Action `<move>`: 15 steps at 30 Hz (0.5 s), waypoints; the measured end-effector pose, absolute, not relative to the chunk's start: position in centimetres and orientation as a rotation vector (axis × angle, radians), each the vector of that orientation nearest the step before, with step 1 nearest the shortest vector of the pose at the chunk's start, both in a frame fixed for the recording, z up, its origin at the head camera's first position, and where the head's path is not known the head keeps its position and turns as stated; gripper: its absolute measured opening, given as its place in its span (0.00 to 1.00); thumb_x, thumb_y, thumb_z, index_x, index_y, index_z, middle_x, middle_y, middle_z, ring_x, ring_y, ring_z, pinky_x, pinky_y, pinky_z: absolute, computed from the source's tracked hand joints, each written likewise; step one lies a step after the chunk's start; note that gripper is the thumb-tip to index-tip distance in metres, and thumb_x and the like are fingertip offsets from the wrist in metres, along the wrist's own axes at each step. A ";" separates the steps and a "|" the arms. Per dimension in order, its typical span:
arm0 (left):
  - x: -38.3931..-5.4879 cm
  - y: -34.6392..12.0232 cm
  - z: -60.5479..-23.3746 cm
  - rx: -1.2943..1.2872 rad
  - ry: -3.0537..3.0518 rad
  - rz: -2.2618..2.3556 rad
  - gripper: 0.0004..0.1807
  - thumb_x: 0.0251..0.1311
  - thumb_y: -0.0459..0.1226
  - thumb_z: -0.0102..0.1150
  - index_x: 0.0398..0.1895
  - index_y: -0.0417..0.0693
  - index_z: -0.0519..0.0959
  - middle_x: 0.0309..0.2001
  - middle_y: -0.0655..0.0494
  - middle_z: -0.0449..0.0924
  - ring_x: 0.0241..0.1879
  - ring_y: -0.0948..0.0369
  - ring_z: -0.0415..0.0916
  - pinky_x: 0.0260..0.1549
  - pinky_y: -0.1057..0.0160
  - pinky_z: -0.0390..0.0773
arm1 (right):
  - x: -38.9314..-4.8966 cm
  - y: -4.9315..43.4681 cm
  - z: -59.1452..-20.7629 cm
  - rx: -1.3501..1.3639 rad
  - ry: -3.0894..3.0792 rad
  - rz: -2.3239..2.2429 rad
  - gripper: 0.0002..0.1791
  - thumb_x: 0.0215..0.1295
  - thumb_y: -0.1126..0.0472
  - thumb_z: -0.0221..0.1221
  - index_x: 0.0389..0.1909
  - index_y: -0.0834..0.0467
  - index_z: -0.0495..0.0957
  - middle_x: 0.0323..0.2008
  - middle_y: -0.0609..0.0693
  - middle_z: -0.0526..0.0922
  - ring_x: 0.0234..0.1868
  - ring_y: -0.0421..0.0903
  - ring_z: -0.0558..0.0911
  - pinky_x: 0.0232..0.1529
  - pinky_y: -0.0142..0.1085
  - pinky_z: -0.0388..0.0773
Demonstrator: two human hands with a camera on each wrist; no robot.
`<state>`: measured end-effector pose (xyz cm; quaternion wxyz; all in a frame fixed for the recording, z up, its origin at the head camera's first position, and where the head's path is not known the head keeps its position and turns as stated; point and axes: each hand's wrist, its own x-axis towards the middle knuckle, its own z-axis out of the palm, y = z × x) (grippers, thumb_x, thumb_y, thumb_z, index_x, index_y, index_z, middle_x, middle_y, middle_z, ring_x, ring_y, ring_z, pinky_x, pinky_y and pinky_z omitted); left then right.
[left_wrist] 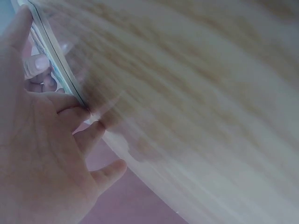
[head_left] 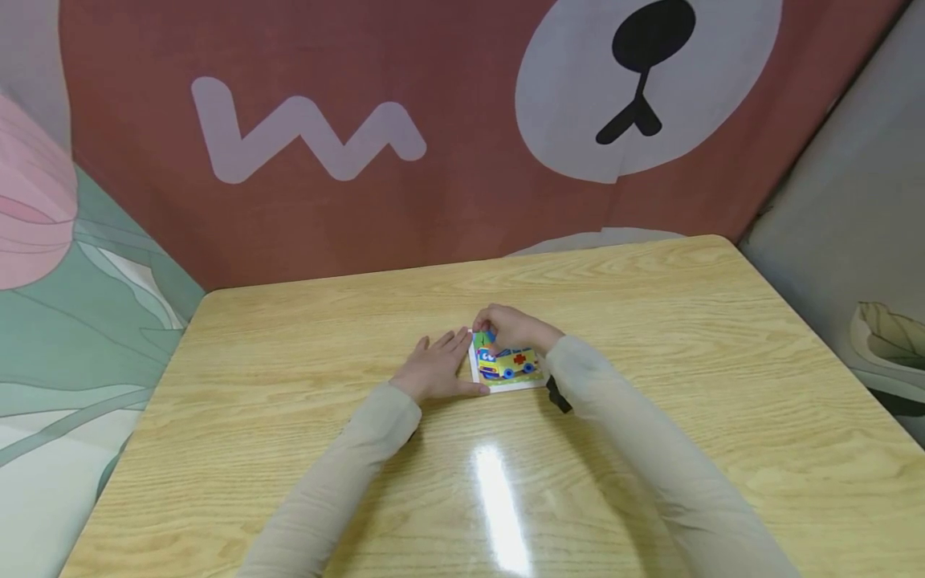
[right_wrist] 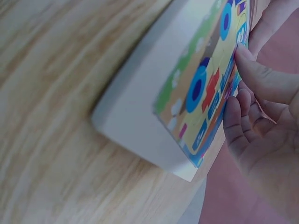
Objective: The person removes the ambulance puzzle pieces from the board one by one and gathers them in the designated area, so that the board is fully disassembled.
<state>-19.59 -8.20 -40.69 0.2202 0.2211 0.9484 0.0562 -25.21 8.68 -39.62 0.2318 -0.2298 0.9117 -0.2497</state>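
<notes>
A small white-bordered picture board [head_left: 516, 385], looking like a jigsaw puzzle, lies on the wooden table. Its picture [head_left: 520, 360] shows a yellow ambulance with a red cross and blue wheels. My left hand [head_left: 432, 373] rests at the board's left side, fingers spread, thumb at the lower left corner and fingertips by the upper left corner. Over the picture's upper left part is my right hand [head_left: 516, 327], fingers curled. In the right wrist view its thumb [right_wrist: 261, 77] touches the picture surface. Whether a piece sits between thumb and fingertips is hidden.
The wooden table [head_left: 275, 377] stretches around the board on all sides. Behind it stands a reddish-brown wall covering [head_left: 448, 209] with a cartoon bear's muzzle. A bright light reflection [head_left: 501, 510] falls on the table in front of the board.
</notes>
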 end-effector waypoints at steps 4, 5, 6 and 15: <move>-19.6 -8.1 -40.7 0.617 2.623 0.151 0.55 0.56 0.69 0.47 0.77 0.51 0.40 0.78 0.57 0.36 0.78 0.55 0.38 0.73 0.41 0.40 | -25.2 8.8 -39.7 -0.625 2.508 -0.691 0.20 0.55 0.71 0.65 0.51 0.64 0.76 0.46 0.57 0.77 0.45 0.48 0.73 0.55 0.39 0.74; -19.6 -8.1 -40.7 0.618 2.624 0.151 0.55 0.56 0.69 0.47 0.77 0.51 0.40 0.78 0.57 0.36 0.78 0.55 0.38 0.73 0.41 0.41 | -25.2 8.8 -39.7 -0.621 2.510 -0.692 0.20 0.55 0.71 0.65 0.51 0.64 0.76 0.47 0.57 0.76 0.45 0.48 0.73 0.56 0.40 0.73; -19.6 -8.1 -40.7 0.620 2.626 0.149 0.55 0.56 0.69 0.47 0.77 0.51 0.40 0.78 0.57 0.36 0.77 0.55 0.38 0.73 0.41 0.41 | -25.2 8.9 -39.7 -0.623 2.510 -0.693 0.20 0.56 0.71 0.65 0.51 0.63 0.76 0.47 0.57 0.76 0.46 0.48 0.73 0.56 0.40 0.73; -19.6 -8.2 -40.9 0.625 2.642 0.160 0.55 0.56 0.69 0.48 0.77 0.51 0.42 0.78 0.56 0.39 0.77 0.55 0.40 0.73 0.41 0.43 | -25.1 9.4 -40.0 -0.647 2.508 -0.724 0.19 0.59 0.69 0.63 0.51 0.60 0.73 0.49 0.59 0.74 0.47 0.50 0.73 0.53 0.41 0.73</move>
